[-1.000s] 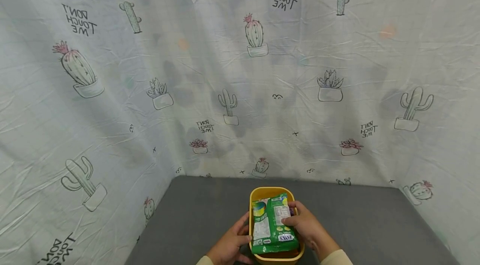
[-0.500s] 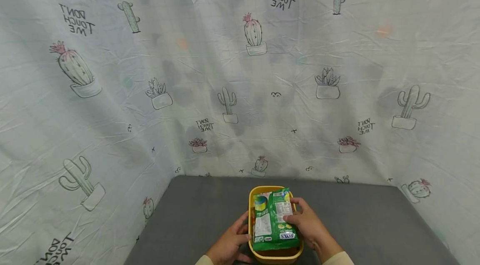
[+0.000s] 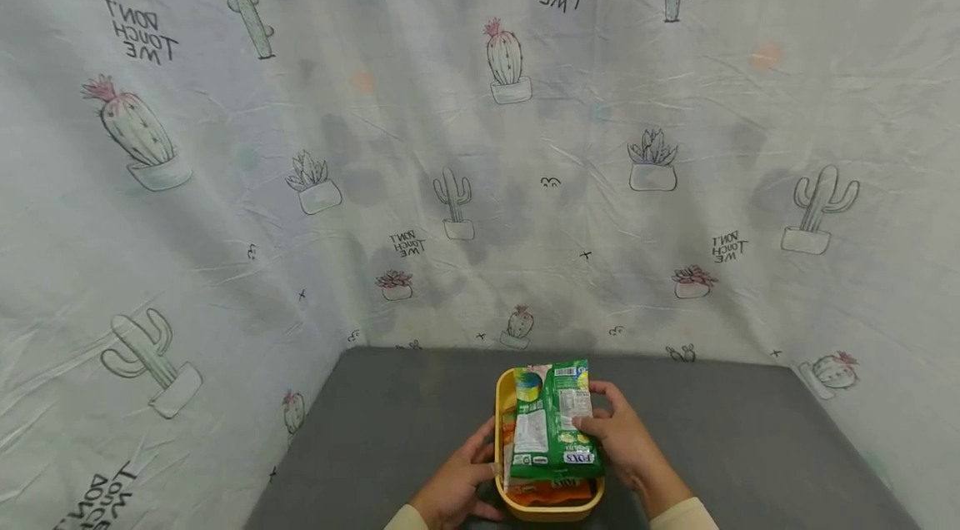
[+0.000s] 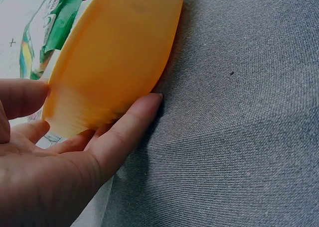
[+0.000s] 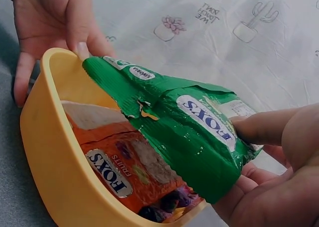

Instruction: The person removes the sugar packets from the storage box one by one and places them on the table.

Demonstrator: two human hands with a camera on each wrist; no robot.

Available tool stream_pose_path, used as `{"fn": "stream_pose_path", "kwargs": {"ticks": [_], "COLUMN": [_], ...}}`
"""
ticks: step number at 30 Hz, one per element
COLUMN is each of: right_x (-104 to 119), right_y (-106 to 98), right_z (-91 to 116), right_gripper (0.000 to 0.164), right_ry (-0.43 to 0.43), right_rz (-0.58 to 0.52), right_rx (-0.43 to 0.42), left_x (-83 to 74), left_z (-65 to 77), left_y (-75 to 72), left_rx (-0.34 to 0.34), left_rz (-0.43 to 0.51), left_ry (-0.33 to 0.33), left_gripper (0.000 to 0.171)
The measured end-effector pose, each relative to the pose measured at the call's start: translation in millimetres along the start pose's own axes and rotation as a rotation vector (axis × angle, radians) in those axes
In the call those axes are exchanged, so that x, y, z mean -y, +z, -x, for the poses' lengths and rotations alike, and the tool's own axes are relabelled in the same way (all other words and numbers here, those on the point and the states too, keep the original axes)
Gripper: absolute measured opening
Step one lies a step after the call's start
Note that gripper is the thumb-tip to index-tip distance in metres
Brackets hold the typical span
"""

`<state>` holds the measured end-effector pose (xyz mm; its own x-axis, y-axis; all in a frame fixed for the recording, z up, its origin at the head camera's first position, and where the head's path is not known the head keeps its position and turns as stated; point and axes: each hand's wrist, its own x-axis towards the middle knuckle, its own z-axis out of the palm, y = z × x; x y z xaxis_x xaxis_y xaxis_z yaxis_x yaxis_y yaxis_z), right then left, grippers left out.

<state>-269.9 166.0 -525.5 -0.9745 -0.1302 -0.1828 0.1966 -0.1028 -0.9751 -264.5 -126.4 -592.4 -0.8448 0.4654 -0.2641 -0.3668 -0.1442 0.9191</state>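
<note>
A green Fox's candy bag (image 3: 553, 422) is gripped by my right hand (image 3: 626, 438) at its right edge, thumb on top and fingers below. In the right wrist view the bag is tilted over the yellow tub (image 5: 50, 137). Inside the tub lies an orange Fox's Fruits bag (image 5: 124, 162), with purple wrapping (image 5: 172, 202) beside it. My left hand (image 3: 457, 480) rests against the tub's left side, fingers spread and mostly straight. In the left wrist view its fingertips touch the tub's outer wall near the rim and the base.
The tub stands on a grey cloth-covered table (image 3: 405, 405). White curtains (image 3: 465, 138) printed with cacti hang behind the table and along both sides.
My right hand has moved the green bag up and to the right over the tub. More of the orange bag beneath now shows. The left hand has stayed at the tub's side.
</note>
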Motion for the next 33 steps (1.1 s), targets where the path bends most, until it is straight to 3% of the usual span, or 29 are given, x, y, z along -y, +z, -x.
{"fn": "stream_pose_path", "kwargs": {"ticks": [6, 15, 27, 33], "right_x": [-2, 4, 18, 15], "right_y": [-1, -1, -18, -28], "right_z": [3, 2, -1, 4], "right_gripper": [0.067, 0.062, 0.068, 0.071], "right_ry": [-0.01, -0.032, -0.062, -0.049], "right_rz": [0.007, 0.007, -0.001, -0.005], "right_rx": [-0.009, -0.092, -0.099, -0.121], "left_x": [4.1, 2.9, -11.0, -5.6], "left_z": [1.5, -0.8, -2.6, -1.6], "left_y": [1.4, -3.0, -2.4, -2.3], "left_rx": [-0.032, 0.002, 0.022, 0.008], "left_rz": [-0.011, -0.032, -0.055, -0.043], "left_ry": [-0.001, 0.041, 0.056, 0.035], "left_gripper": [0.083, 0.081, 0.079, 0.081]}}
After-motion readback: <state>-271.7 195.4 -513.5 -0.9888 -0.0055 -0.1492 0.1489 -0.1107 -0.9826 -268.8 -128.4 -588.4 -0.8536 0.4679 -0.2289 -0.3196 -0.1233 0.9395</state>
